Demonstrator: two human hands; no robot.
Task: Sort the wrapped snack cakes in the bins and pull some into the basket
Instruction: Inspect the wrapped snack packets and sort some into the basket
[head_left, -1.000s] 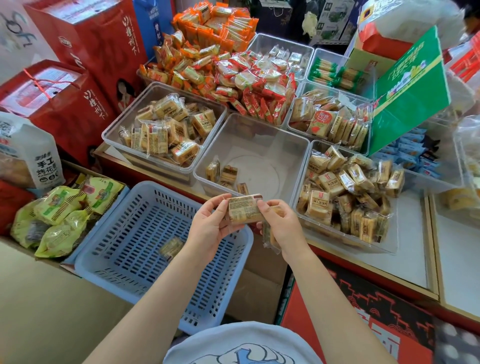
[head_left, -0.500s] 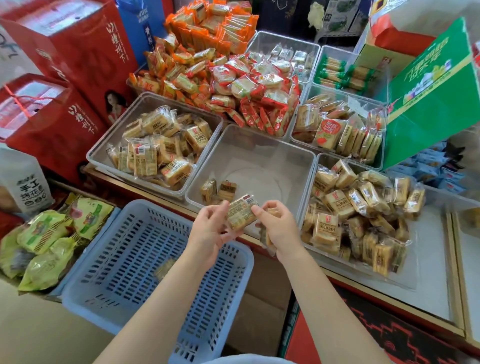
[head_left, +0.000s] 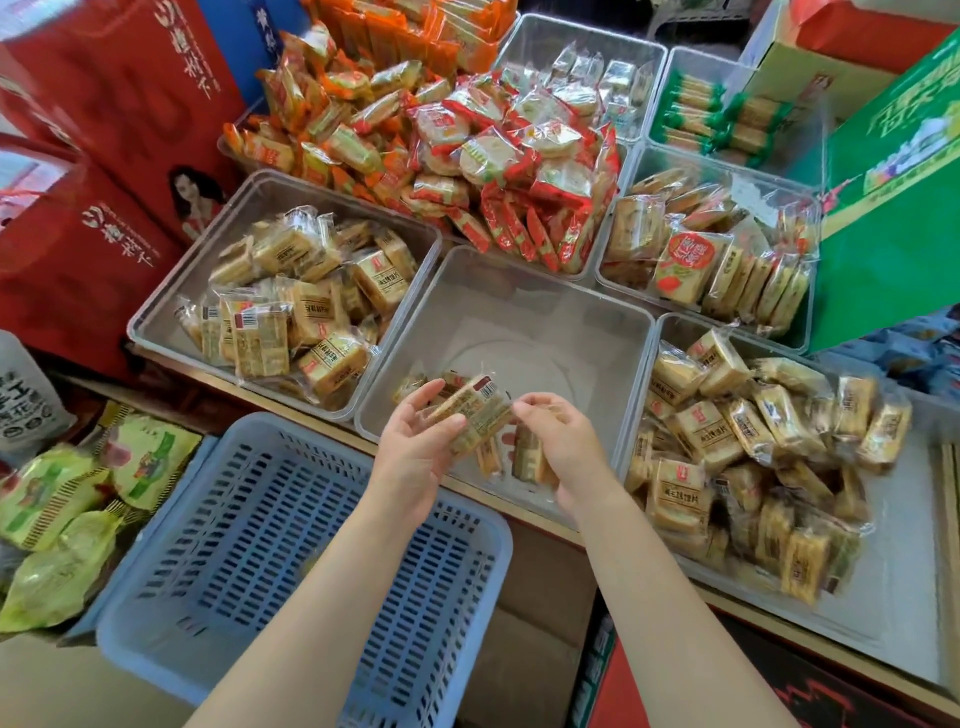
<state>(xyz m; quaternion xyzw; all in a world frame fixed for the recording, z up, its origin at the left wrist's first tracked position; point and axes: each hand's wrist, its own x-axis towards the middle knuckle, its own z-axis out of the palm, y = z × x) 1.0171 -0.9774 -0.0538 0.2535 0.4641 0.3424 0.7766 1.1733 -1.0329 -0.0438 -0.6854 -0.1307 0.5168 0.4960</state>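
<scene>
Two hands meet just below the centre of the frame, over the near edge of the nearly empty clear bin (head_left: 519, 312). The left hand (head_left: 415, 447) grips one wrapped snack cake (head_left: 475, 410), thumb on its near face and fingers curled behind it, barcode end tilted up and away. That tilt suggests the wrapper is being checked before the cake is sorted. The right hand (head_left: 558, 441) sits just right of the cake with its fingers curled; more cakes show beneath it, but I cannot tell whether it holds them or merely hovers over them.

Both forearms rise from the bottom edge and converge, the left crossing above the blue slotted basket (head_left: 218, 613) at lower left. The basket stands right below the bin's edge, likely so that cakes can drop straight in.

Similar cakes fill the clear bin at left centre (head_left: 156, 317) and the clear bin at right (head_left: 644, 395). A few loose ones lie in the middle bin, behind the hands.
</scene>
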